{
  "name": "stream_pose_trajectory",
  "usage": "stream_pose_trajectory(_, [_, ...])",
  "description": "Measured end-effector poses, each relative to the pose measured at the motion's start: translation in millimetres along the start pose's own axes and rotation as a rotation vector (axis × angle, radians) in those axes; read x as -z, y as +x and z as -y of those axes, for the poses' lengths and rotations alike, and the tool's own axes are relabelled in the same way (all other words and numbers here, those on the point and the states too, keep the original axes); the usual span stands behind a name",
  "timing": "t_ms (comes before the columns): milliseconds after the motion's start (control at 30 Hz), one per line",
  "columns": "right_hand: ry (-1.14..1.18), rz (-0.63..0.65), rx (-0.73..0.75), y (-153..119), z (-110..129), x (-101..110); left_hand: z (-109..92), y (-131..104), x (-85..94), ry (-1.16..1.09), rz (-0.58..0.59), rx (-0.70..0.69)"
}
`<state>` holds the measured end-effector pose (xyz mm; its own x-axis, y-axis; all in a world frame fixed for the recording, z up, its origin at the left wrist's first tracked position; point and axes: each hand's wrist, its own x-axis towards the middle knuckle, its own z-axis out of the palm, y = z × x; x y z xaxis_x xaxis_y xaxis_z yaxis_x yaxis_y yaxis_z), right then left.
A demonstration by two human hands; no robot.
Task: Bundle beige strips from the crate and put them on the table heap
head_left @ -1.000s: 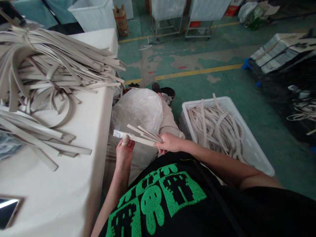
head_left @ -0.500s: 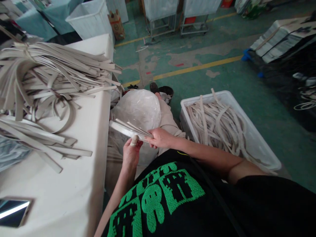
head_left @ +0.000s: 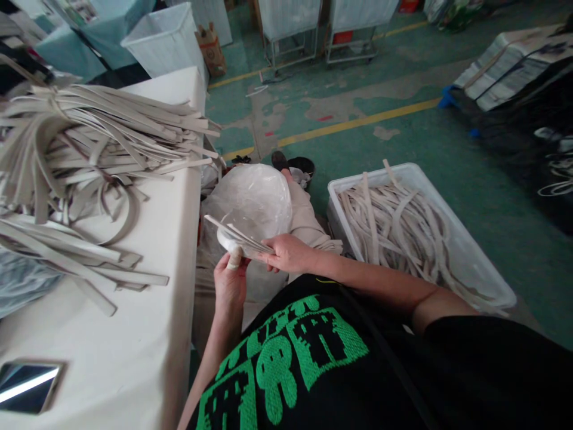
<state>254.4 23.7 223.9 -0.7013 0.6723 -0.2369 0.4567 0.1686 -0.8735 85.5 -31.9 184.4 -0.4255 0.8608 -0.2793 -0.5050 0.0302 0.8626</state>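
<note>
Well, one bundle (head_left: pixel 134 122) is tied, bin (head_left: pixel 470 257) strips (head_left: pixel 403 230) lie loose, and left hand (head_left: pixel 229 286) and right hand (head_left: pixel 290 254) fingers grip a few held strips (head_left: pixel 244 236).

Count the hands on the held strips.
2: left hand, thumb on the strips' free-end side, nearer the table; right hand, around the other end. No other hand shows on them.
</note>
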Motion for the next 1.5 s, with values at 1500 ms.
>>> stream_pose_trajectory(1500, [0.091, -0.143, 0.012, 10.0, -5.4, -5.1, 7.2, -2.1, -3.2, 0.161, 0.038, 0.018])
